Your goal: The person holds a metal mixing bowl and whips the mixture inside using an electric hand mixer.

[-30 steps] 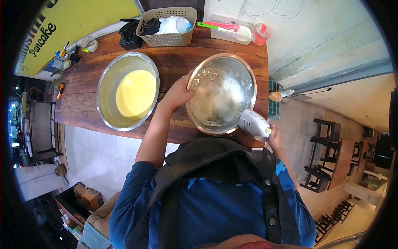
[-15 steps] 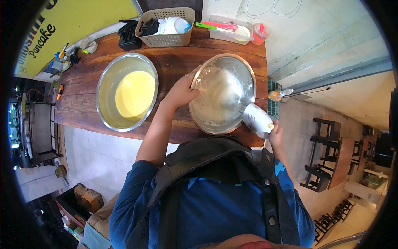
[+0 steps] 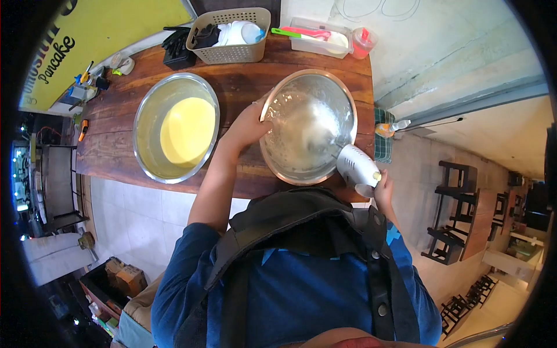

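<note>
My left hand (image 3: 253, 124) grips the left rim of a metal mixing bowl (image 3: 339, 90), thumb over the edge and the other fingers behind it. Inside the bowl is a whitish, foamy mixture (image 3: 310, 119), blurred by motion. At the bowl's lower right, my right hand (image 3: 383, 188) is closed around a white electric hand mixer (image 3: 357, 165); its beaters reach into the mixture. To the left stands a second metal bowl (image 3: 145, 130) with smooth yellow batter (image 3: 187, 130) in it.
Along the table's (image 3: 110, 130) back edge are a beige basket (image 3: 229, 53) of cloths, a clear box (image 3: 318, 42) with spatulas, and a red-lidded container (image 3: 362, 43). A spray bottle (image 3: 390, 129) lies at the right, an orange tool (image 3: 84, 129) far left.
The mixing bowl has shifted slightly up and left and looks more tilted, my left hand moving with it. The mixer has moved slightly left too, still in my right hand.
</note>
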The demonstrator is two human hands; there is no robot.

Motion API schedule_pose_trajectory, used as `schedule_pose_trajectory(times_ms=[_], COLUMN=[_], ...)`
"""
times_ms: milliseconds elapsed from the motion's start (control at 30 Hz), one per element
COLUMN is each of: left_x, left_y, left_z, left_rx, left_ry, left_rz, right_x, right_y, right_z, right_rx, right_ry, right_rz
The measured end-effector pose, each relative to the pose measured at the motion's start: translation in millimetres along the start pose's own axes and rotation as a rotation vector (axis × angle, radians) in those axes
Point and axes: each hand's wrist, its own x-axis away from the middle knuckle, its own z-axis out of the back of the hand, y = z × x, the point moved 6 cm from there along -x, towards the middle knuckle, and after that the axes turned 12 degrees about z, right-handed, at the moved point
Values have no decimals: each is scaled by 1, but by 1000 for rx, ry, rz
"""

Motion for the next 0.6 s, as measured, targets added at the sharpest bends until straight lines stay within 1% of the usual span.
schedule_pose_trajectory(times_ms=[33,100,167,233,300,333,400,467,533,600], left_x=[-1,-4,-6,-6,-8,-9,-9,-7,-6,-4], left_y=[-2,-3,-1,-2,-5,-9,-12,-11,-16,-15], left_z=[0,0,1,2,2,2,2,4,5,6], left_rx=[15,31,-8,3,15,23,30,14,-3,-20], left_ry=[-14,-29,-26,-28,-32,-33,-32,-5,8,19], left_rz=[7,13,24,50,76,66,57,52,61,68], right_x=[-3,-5,-7,-6,4,7,15,17,13,7], right_y=[-5,-6,-3,-16,-25,-24,-19,-15,-19,-13], right_z=[0,-4,-9,-14,-22,-21,-27,-25,-17,-7], right_rx=[1,-37,-67,-96,-127,-126,-155,-120,-18,4], right_ry=[1,-39,-41,-42,-189,-189,-282,-264,-315,-302], right_rz=[-1,-114,-72,-30,-110,-110,-127,-119,26,9])
